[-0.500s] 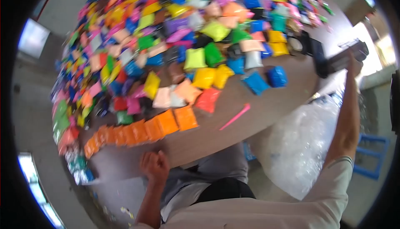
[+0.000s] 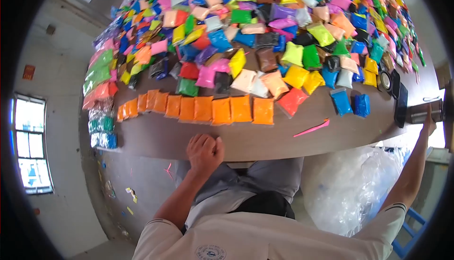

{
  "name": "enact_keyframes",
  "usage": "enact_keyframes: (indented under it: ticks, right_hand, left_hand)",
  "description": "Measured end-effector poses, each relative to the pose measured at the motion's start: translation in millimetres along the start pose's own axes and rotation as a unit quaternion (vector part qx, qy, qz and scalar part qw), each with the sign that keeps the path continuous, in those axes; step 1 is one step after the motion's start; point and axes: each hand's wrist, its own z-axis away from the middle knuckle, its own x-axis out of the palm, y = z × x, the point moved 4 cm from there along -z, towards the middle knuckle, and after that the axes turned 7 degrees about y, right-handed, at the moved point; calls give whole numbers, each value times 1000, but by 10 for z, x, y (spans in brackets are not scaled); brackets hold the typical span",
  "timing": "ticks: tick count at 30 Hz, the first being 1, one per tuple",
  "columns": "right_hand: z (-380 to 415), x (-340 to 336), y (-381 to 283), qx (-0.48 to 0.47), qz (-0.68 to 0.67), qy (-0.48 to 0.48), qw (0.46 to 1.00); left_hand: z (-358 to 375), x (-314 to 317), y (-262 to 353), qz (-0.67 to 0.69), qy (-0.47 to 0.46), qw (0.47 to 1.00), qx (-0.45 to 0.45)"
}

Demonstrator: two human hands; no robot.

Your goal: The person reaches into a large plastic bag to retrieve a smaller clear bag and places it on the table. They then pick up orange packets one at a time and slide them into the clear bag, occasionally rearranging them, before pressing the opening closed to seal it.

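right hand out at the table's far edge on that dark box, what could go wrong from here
1. The right hand touches a dark box at the very edge of the table; a nudge might tip it off.
2. The outstretched arm passes close to the pink stick and blue packets, and could sweep them toward the edge.
3. The left hand rests fisted near the orange packet row; leaning on it may shift that row.

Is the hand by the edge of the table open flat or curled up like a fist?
Curled up. The left hand rests at the table's near edge with knuckles up and fingers folded under, holding nothing visible.
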Motion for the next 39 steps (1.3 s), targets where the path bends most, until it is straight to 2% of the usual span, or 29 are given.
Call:
enact_keyframes:
  ticks: [2, 4, 5, 6, 7, 8, 10, 12, 13, 14, 15, 17, 20, 24, 27, 28, 29, 31, 32, 34, 37, 39]
  right_hand:
    - [5, 49, 153, -1, 39, -2, 999]
    - [204, -197, 99, 65, 85, 75, 991]
    - [37, -110, 335, -15, 73, 175, 982]
    - [65, -187, 332, -58, 66, 230, 969]
    - [326, -394, 93, -25, -51, 137, 989]
    - [413, -501, -48, -146, -204, 134, 959]
    - [330, -657, 63, -102, -394, 153, 900]
    - [1440, -1478, -826, -144, -513, 118, 838]
    - [1841, -1828, -1071, -177, -525, 89, 828]
    - [2166, -2154, -1254, -159, -460, 109, 867]
    - [2392, -2400, -1331, -111, -460, 124, 872]
    - [2730, -2795, -1207, -124, -420, 82, 895]
    - [3082, -3280, -874, -163, -274, 45, 947]
    - [3236, -3141, -45, -59, -178, -142, 972]
    - [3290, -2736, 752, 9, -110, -253, 961]
    - [3297, -2626, 1030, 7, -104, -342, 934]
    - [3282, -2399, 1368, 13, -10, -378, 926]
    - [3412, -2199, 1562, 67, 143, -412, 897]
    - [3483, -2159, 1652, 140, 188, -395, 888]
    - [3440, -1993, 1785, -39, 279, -312, 907]
    - [3358, -1670, 1787, -53, 264, -249, 930]
    - [3312, -1473, 1654, -49, 251, -269, 928]
  left_hand:
    - [12, -2, 9, 8, 26, 1000, 1]
    - [11, -39, -14, 19, 39, 999, 2]
    - [11, -48, -26, 24, 38, 999, 1]
    - [16, -38, -16, 36, 34, 999, 4]
    - [33, -44, -20, 26, 45, 999, 12]
    - [62, -50, -40, 26, 52, 998, 24]
    - [105, 12, -76, 40, 52, 997, 50]
    - [133, 50, -112, 58, 62, 993, 77]
    - [193, 118, -187, 32, 48, 995, 86]
    - [234, 167, -241, 28, 25, 998, 49]
    - [268, 184, -255, 11, -2, 1000, 10]
    - [219, 149, -143, 38, 17, 998, 53]
    - [221, 142, -176, 27, 38, 995, 83]
    - [245, 93, -153, 33, 21, 998, 45]
    - [243, 77, -161, 64, 21, 996, 56]
    - [238, 82, -169, 60, 8, 997, 48]
    - [236, 103, -200, 57, -2, 998, 37]
    - [228, 123, -234, 52, -6, 998, 33]
    - [239, 123, -223, 50, 0, 998, 38]
    - [244, 136, -198, 44, 12, 998, 47]
    - [248, 128, -187, 30, 30, 997, 67]
    - [250, 108, -143, 20, 48, 995, 89]
